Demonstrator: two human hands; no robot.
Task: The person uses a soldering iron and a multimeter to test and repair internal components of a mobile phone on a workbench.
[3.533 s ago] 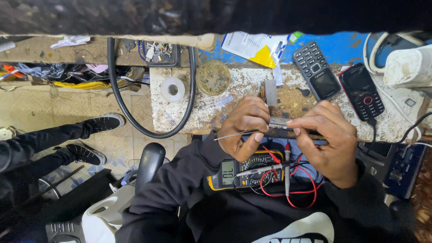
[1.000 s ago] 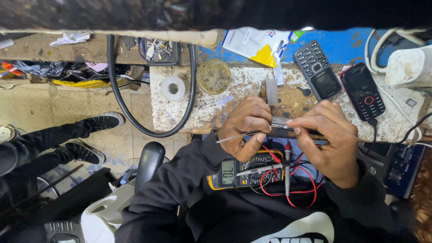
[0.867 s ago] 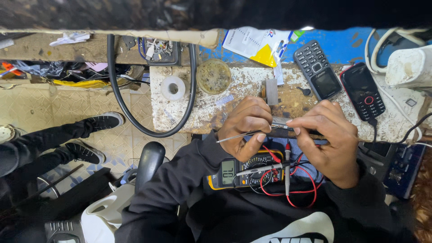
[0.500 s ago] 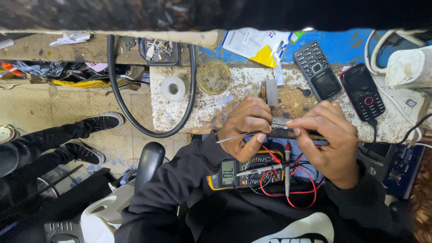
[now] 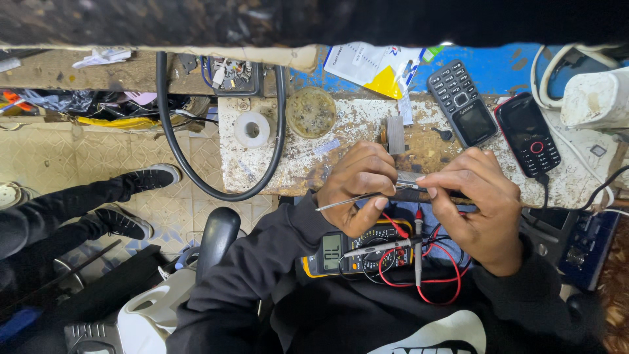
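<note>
Here the left hand (image 5: 357, 187) is pinched shut on slim metal tweezers (image 5: 357, 198), whose long axis runs nearly level, tips pointing right toward a small grey part (image 5: 411, 181). The right hand (image 5: 478, 206) clamps that part from the other side, so both hands meet over the worn bench edge (image 5: 288, 180) (multimeter (image 5: 357, 252) resting just below, on the lap).

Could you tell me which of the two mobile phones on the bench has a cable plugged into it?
The black phone with red trim, farther right; the grey keypad phone has none.
</note>
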